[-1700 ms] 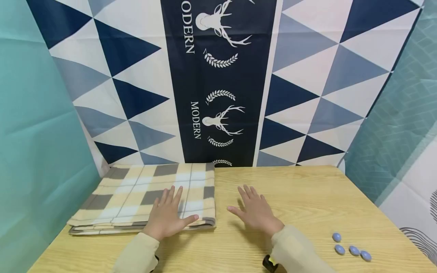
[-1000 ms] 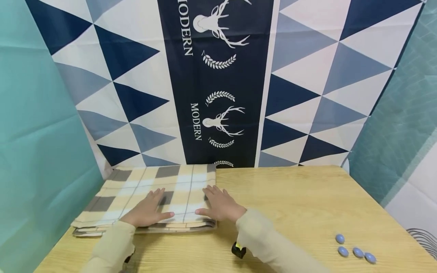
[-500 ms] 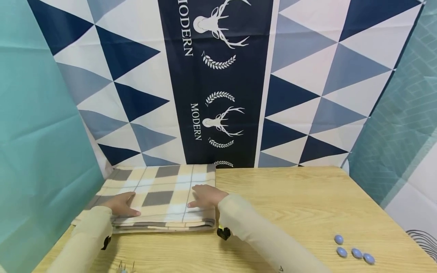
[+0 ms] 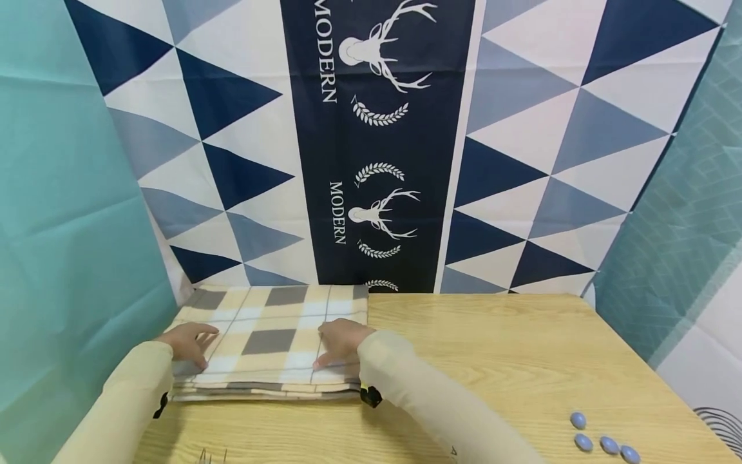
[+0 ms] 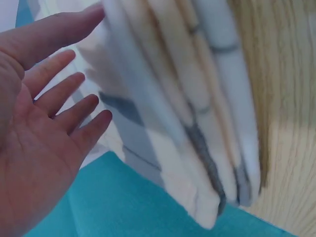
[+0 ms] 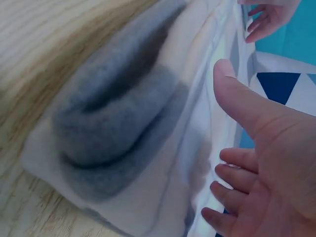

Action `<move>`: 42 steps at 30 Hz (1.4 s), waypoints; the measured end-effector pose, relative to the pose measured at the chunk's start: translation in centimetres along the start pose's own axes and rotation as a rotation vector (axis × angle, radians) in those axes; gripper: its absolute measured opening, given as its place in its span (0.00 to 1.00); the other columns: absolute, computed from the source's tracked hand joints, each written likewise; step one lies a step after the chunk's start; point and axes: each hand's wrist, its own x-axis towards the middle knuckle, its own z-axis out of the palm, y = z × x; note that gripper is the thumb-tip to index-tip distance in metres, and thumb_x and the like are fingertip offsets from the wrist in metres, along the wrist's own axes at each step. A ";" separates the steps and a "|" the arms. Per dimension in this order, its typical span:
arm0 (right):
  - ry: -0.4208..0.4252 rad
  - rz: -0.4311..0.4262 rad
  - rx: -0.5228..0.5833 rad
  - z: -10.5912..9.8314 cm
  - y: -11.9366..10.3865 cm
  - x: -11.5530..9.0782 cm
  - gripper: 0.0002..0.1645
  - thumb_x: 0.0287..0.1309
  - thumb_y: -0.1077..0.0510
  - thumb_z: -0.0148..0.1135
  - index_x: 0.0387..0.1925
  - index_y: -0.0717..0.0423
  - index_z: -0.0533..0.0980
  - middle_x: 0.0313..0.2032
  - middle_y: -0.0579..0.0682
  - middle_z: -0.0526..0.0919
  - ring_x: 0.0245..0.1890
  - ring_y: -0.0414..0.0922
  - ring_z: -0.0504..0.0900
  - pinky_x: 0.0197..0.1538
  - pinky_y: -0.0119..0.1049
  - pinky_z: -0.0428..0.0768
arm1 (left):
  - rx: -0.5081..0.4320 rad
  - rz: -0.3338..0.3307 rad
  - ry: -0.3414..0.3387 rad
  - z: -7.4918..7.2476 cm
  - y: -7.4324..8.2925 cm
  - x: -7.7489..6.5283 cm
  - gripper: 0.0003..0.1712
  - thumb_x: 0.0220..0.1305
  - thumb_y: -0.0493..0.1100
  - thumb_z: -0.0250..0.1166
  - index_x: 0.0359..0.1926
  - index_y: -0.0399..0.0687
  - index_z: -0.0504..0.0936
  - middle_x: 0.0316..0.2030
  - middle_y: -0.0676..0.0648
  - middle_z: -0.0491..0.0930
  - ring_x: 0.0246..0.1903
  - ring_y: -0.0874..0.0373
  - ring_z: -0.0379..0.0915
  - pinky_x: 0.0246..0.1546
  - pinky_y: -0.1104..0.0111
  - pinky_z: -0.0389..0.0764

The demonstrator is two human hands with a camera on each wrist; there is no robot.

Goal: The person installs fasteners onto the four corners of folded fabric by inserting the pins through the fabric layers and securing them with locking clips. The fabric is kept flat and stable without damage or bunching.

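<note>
At the near right of the wooden table (image 4: 493, 367) lie four small blue oval pieces (image 4: 583, 442), close to one another and well apart from the hands. Farther in, to the left, a plaid blanket (image 4: 272, 341) in cream, white and grey lies flat, folded into a stack whose layered edge faces the person. Over its left end is the left hand (image 4: 187, 343), fingers parted and thumb held away from them; over its right part is the right hand (image 4: 342, 341), likewise open and gripping nothing. Whether any fingertips touch the fabric I cannot tell. Behind the table hangs a triangle-patterned cloth (image 4: 510, 161) with a dark central band (image 4: 324, 142) bearing deer heads and "MODERN".
</note>
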 end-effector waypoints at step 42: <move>0.004 0.029 -0.018 0.9 0.8 1.3 0.52 0.44 0.36 0.72 0.68 0.52 0.64 0.64 0.50 0.73 0.64 0.46 0.72 0.68 0.37 0.70 | 0.182 0.056 -0.007 1.1 -0.4 1.9 0.43 0.40 0.40 0.77 0.59 0.31 0.72 0.56 0.24 0.72 0.54 0.28 0.69 0.53 0.42 0.73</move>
